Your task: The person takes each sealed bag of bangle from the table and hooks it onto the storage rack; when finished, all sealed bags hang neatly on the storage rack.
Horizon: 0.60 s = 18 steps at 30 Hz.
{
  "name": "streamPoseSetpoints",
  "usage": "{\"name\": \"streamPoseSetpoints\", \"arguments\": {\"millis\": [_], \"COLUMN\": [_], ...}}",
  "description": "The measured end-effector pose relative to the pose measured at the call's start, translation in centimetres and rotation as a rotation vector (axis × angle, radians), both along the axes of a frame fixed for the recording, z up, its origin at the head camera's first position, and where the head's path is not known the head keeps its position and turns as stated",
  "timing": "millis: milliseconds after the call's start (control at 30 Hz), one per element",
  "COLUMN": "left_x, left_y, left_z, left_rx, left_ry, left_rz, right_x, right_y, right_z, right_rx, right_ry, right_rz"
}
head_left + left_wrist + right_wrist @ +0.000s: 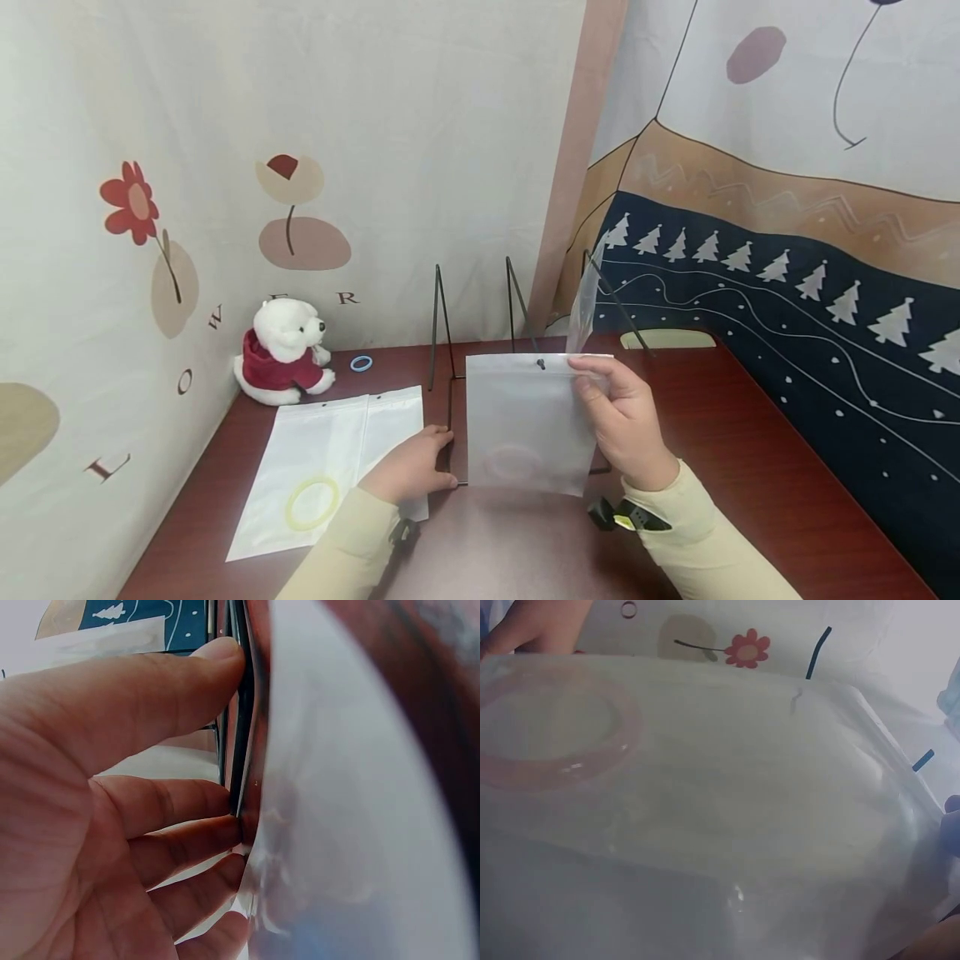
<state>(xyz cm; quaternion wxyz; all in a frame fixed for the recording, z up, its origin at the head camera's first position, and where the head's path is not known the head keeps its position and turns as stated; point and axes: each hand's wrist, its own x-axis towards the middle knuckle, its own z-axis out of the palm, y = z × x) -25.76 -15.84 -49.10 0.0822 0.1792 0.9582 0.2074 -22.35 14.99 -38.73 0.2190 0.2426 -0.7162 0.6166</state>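
Observation:
My right hand (632, 427) pinches the upper right corner of a frosted zip bag (525, 412), thumb in front. A pink ring (570, 774) shows through the bag in the right wrist view. Near the middle of the bag's top edge, the dark tip of a prong (541, 363) shows at the hole. Behind the bag stands a black wire rack (450, 404), partly hidden by it. My left hand (408, 468) touches the rack's left side low down; in the left wrist view its thumb and fairly straight fingertips rest against the black wire (243, 727).
Left of the rack lie white zip bags (258, 500), with a yellow ring (288, 505) showing in one. Behind them are a plush bear (281, 371) in red and a blue ring (362, 369). A clear bag (583, 308) hangs at the rack's right prong. Curtains border the table.

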Motion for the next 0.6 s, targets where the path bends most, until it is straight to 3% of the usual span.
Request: {"name": "streamPoseSetpoints", "arguments": {"millis": [233,600], "left_x": [-0.16,-0.11], "left_y": [-0.03,-0.02], "left_z": [-0.15,-0.07], "left_rx": [-0.003,0.002], "left_ry": [0.006,0.000], "left_rz": [-0.003,0.003], "right_x": [-0.53,-0.72], "right_y": [-0.15,-0.15], "right_z": [-0.49,-0.51], "right_rx": [0.014,0.041], "right_ry": [0.026,-0.007], "right_rz": [-0.007,-0.012]}}
